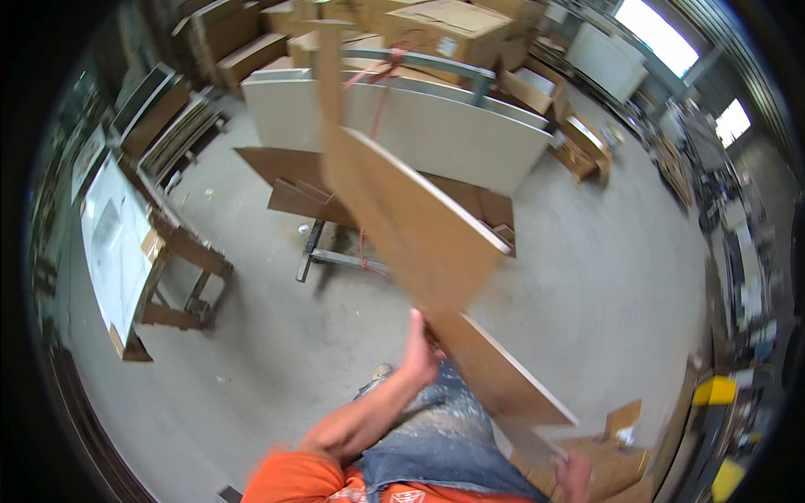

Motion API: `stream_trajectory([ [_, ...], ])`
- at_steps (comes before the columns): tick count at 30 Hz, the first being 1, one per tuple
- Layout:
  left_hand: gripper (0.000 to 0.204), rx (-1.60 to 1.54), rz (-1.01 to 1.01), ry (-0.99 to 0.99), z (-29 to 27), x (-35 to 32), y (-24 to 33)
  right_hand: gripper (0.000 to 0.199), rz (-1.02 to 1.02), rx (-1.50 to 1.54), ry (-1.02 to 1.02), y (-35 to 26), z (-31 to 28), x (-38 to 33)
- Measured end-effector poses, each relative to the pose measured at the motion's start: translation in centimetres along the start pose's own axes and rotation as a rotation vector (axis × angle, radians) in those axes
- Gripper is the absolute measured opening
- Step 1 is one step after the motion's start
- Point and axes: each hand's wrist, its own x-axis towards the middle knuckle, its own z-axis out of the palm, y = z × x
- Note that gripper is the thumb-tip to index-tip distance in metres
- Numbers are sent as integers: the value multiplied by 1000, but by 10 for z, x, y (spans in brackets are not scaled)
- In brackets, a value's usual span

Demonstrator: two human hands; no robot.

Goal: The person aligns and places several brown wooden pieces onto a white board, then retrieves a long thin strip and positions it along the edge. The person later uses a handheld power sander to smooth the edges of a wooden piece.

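Note:
I hold up a long brown board (pixel 419 226) of irregular outline, with notched steps and a narrow strip at its far end. Its cut edge is pale, and the board is slightly blurred. My left hand (pixel 421 350) is closed on its near left edge around mid-length, the thumb up along the face; its other fingers are partly hidden behind the board. At the near end my right hand (pixel 573 478) grips the narrow tip, blurred and low in the picture. Beyond the board, large pale slabs (pixel 293 117) lean on a metal rack (pixel 335 258).
Brown sheets (pixel 281 172) rest against the rack's foot. Cardboard boxes (pixel 453 33) are piled behind it. A white marble-like slab (pixel 113 243) on a wooden stand (pixel 184 251) is at left. An opened carton (pixel 616 469) lies near my right hand. Cluttered shelving (pixel 738 277) lines the right side.

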Motion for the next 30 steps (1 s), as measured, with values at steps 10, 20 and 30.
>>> stream_trajectory([
  [10,50,-244,834,44,-127,-203,102,22,-796,157,64,-131,5,108],
  [20,62,-338,1499,420,-221,-417,46,21,-1519,50,-292,-330,45,124],
  [30,70,-473,1839,830,-361,-555,6,20,-1932,-14,-424,-561,124,0],
])
